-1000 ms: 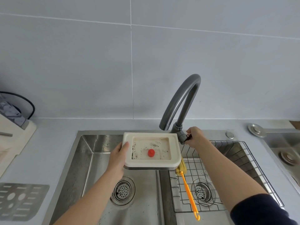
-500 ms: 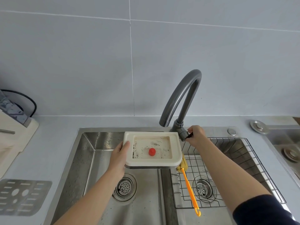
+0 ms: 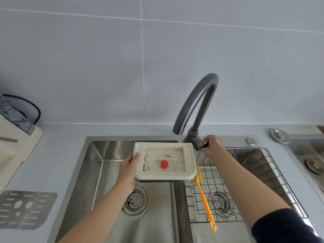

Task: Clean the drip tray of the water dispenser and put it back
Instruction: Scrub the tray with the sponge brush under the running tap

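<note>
Left hand (image 3: 128, 168) was clamped on the left edge of the tray (image 3: 164, 163), thumb on the rim, fingers under it. Tray sat level at frame centre, held over the left basin of the sink (image 3: 98, 160), above the divider and apart from the basin floor. It was cream w/ a metal-looking underside along its near edge. Inside: dark specks & grime, mostly along the left wall and upper middle, plus a red float (image 3: 164, 164) upright near the middle.

Right hand (image 3: 211, 145) was closed round the tap lever (image 3: 203, 144) at the base of the grey tap (image 3: 198, 106), just right of the tray's far right corner. Spout end hung just above and behind the tray's far edge. No water seen.

Right basin held a wire rack (image 3: 245, 174). An orange-handled brush (image 3: 204, 199) lay on it w/ its yellow head partly hidden under the tray's near right corner, handle pointing to lower centre-right of frame. Each basin had a drain strainer; left one (image 3: 135, 200) sat below the left wrist.

Lower left of frame: a slotted metal grille (image 3: 26, 208) lay flat on the worktop (image 3: 61, 135). Dark sleeve (image 3: 284, 227) on the right arm at lower right.
</note>
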Demonstrator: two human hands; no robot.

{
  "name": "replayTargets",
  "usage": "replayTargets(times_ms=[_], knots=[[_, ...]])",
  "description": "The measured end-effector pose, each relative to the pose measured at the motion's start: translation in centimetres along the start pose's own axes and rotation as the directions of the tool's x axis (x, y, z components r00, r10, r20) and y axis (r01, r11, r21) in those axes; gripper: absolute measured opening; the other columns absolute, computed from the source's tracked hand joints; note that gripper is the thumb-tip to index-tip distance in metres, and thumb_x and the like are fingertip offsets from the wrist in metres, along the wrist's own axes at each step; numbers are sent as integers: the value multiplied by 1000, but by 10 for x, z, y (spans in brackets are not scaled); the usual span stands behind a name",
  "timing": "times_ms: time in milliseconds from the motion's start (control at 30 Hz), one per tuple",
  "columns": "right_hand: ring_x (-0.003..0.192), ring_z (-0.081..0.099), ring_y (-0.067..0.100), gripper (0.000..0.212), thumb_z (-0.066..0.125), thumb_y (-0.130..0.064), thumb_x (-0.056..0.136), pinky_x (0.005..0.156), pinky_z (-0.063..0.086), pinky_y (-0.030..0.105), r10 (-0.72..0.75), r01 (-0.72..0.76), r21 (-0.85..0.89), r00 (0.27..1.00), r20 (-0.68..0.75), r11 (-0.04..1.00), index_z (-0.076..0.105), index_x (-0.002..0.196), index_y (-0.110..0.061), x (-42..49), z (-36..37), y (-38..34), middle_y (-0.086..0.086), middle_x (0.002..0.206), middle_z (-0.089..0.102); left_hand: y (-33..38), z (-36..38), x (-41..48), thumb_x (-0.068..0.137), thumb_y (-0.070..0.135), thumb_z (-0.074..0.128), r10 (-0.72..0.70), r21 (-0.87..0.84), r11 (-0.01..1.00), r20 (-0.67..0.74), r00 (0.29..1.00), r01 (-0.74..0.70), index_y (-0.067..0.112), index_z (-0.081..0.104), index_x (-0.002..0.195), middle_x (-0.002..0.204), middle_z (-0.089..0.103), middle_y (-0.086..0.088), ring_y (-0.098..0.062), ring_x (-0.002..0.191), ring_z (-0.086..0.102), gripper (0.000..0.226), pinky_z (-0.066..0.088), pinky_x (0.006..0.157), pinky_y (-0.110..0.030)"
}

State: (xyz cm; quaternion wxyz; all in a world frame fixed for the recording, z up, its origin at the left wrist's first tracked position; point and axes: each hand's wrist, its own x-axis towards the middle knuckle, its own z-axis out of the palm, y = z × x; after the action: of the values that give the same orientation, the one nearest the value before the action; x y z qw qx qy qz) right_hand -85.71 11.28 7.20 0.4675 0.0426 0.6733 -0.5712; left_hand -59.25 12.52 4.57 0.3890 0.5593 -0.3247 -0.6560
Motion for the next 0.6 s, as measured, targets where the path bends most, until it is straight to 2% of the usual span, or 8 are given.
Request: replayTargets(times_ms=[100, 200, 267, 367, 433, 467, 500, 600], knots=[[83, 50, 29, 21, 38, 9, 81, 98, 46, 49, 7, -7, 24, 1000, 8, 1000, 36, 69, -8, 2, -1, 2, 10, 79, 38, -1, -2, 0, 91, 25, 50, -6, -7, 1000, 0, 1000, 6, 21, 60, 105, 96, 68, -3, -22, 87, 64, 17, 53, 58, -33], [72, 48, 25, 20, 39, 6, 83, 98, 46, 48, 12, -13, 39, 1000, 26, 999, 37, 70, -9, 4, -2, 2, 10, 78, 39, -1, -2, 0, 91, 25, 50, -4, -7, 1000, -5, 1000, 4, 24, 62, 98, 90, 68, -1, -20, 80, 65, 14, 54, 50, -29], [74, 49, 26, 17, 41, 4, 84, 98, 46, 46, 19, -22, 44, 998, 57, 999, 38, 73, -9, 5, -4, 3, 11, 79, 40, -2, -3, -1, 91, 25, 51, -4, -8, 1000, -7, 1000, 4, 26, 62, 93, 88, 68, -1, -19, 77, 65, 12, 54, 46, -26], [83, 54, 28, 11, 42, 1, 85, 98, 46, 44, 26, -35, 64, 990, 141, 997, 40, 79, -8, 7, -8, 3, 14, 84, 45, -2, -4, 0, 91, 26, 50, -4, 2, 1000, -6, 1000, 4, 29, 62, 90, 90, 68, -1, -20, 79, 65, 12, 55, 50, -29], [82, 53, 26, 8, 44, -4, 86, 87, 49, 36, 26, -34, 45, 983, 183, 998, 40, 80, -8, 6, -13, 4, 14, 84, 45, -4, -5, 0, 91, 27, 50, -4, 4, 1000, -5, 1000, 4, 29, 62, 94, 93, 68, -2, -21, 83, 65, 12, 55, 55, -33], [80, 51, 24, 6, 45, -6, 87, 79, 48, 33, 21, -17, -20, 982, 189, 1000, 42, 82, -7, 4, -15, 5, 13, 85, 44, -4, -6, 0, 91, 27, 50, -6, 6, 1000, -6, 1000, 6, 28, 61, 96, 94, 68, -2, -22, 84, 65, 12, 55, 56, -35], [84, 49, 24, 4, 47, -8, 87, 80, 46, 34, 10, 13, -117, 980, 198, 993, 44, 87, -5, 2, -17, 7, 13, 90, 44, -5, -7, 0, 91, 28, 51, -9, 8, 1000, -7, 1000, 9, 28, 61, 98, 95, 68, -3, -23, 85, 65, 13, 55, 57, -37], [118, 40, 30, 41, 50, -9, 85, 101, 34, 41, -78, 184, -510, 972, 222, 841, 41, 124, -2, 1, -28, 20, 14, 120, 42, -6, -8, 0, 90, 28, 51, -11, 13, 1000, -13, 1000, 11, 29, 61, 95, 93, 68, -2, -22, 83, 65, 11, 54, 61, -40]])
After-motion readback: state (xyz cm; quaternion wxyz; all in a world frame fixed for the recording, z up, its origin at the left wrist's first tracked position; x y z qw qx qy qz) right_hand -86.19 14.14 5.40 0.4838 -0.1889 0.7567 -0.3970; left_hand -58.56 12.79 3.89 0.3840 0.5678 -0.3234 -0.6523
